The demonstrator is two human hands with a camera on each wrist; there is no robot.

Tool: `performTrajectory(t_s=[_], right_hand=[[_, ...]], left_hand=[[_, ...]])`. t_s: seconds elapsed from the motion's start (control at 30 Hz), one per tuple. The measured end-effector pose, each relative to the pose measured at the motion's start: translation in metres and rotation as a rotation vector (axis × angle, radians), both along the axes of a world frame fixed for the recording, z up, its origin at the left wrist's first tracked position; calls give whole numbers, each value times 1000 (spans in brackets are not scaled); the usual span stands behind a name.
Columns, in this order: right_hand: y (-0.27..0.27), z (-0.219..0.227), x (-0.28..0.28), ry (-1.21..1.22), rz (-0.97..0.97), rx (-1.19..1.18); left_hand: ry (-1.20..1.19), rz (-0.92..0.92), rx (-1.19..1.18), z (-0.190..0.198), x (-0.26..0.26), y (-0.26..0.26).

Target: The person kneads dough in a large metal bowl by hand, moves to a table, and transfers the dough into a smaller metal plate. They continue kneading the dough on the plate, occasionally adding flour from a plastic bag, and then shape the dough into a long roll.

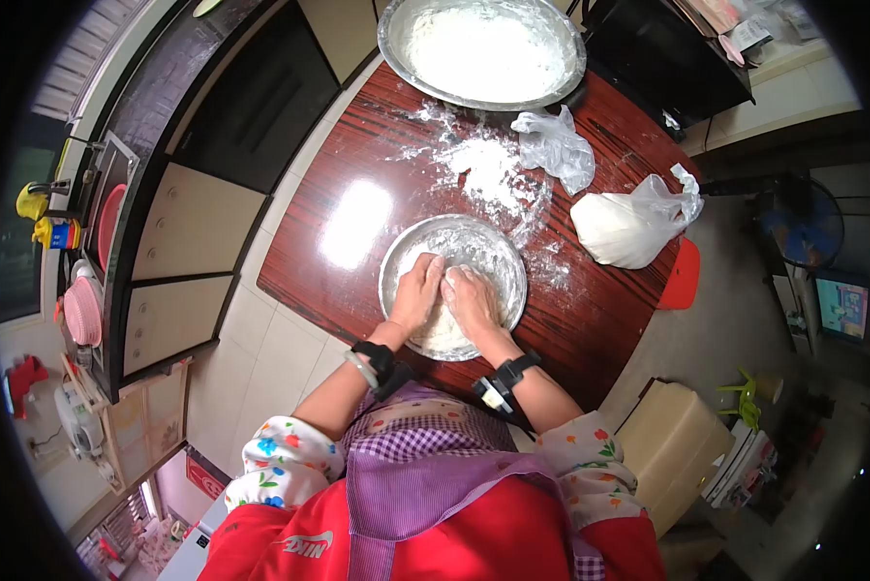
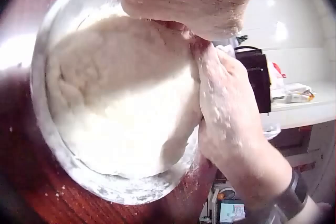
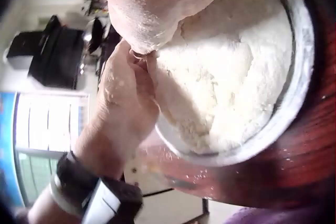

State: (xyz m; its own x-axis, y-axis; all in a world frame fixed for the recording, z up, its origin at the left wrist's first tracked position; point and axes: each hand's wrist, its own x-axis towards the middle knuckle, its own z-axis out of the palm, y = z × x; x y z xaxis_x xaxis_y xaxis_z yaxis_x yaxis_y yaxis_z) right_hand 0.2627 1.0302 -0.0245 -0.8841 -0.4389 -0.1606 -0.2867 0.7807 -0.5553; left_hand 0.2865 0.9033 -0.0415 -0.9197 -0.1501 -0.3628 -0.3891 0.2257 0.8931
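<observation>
A floury metal basin [image 1: 522, 290] stands near the table's front edge, with a mass of pale dough [image 2: 131, 124] spread across it. Both hands are in the basin, side by side, on the dough. My left hand [image 1: 417, 293] bears down with its fingers curled into the dough, the fingertips hidden. Close beside it, my right hand [image 1: 471, 300] presses in the same way, its knuckles dusted with flour. In the right wrist view the dough's surface [image 3: 231, 71] looks rough and creased, and it reaches nearly to the wall.
A larger basin of flour [image 1: 483, 48] stands at the table's far side. Flour [image 1: 493, 169] is scattered on the dark red table [image 1: 309, 194]. A crumpled plastic bag [image 1: 559, 145] and a tied bag of white flour [image 1: 619, 228] lie at the right. A red stool [image 1: 682, 276] shows beyond the edge.
</observation>
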Motion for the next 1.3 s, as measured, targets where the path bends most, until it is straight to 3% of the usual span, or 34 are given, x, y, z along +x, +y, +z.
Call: performTrajectory(t_s=[0.03, 0.1, 0.13, 0.17, 0.23, 0.3, 0.37, 0.43, 0.5, 0.53, 0.57, 0.63, 0.7, 0.77, 1.13, 1.2, 1.27, 1.3], right_hand=[[1, 7, 8, 4, 3, 0], [3, 17, 23, 265, 72, -194], [5, 22, 26, 259, 112, -198], [7, 25, 27, 259, 118, -196], [10, 33, 27, 422, 272, -278], [20, 42, 33, 440, 317, -270], [39, 41, 36, 323, 473, -227], [59, 26, 39, 215, 438, -224], [71, 22, 34, -37, 180, -280], [72, 22, 27, -174, 28, -319], [67, 17, 23, -179, 26, -316], [51, -6, 22, 191, -29, -56], [46, -35, 27, 217, -21, 50], [46, -53, 31, 365, 55, 174], [32, -48, 8, 318, 17, 265], [29, -36, 2, 181, 27, 345], [32, -37, -3, 196, -60, 205], [35, -45, -4, 168, -138, 65]], left_hand=[[4, 3, 0, -4, 3, -7], [249, -37, -90, -9, 7, -18], [166, -82, 81, -7, 7, -24], [167, -76, 83, -5, 10, -24], [-150, -55, 291, 20, 14, -24], [-83, -105, 176, 34, 20, -22], [196, -23, -176, 33, 25, -19], [231, 9, -247, 16, 30, -15], [447, 17, -553, 1, 32, -8], [425, -25, -515, 0, 32, 0], [451, -26, -491, -1, 33, 10], [279, -104, -465, -2, 39, 34], [307, -83, -640, -12, 46, 53], [270, -87, -645, -20, 46, 61], [219, -205, -751, -35, 25, 51], [191, -212, -738, -28, 25, 50], [181, -200, -733, -31, 18, 47], [232, -51, -435, -47, 23, 40]])
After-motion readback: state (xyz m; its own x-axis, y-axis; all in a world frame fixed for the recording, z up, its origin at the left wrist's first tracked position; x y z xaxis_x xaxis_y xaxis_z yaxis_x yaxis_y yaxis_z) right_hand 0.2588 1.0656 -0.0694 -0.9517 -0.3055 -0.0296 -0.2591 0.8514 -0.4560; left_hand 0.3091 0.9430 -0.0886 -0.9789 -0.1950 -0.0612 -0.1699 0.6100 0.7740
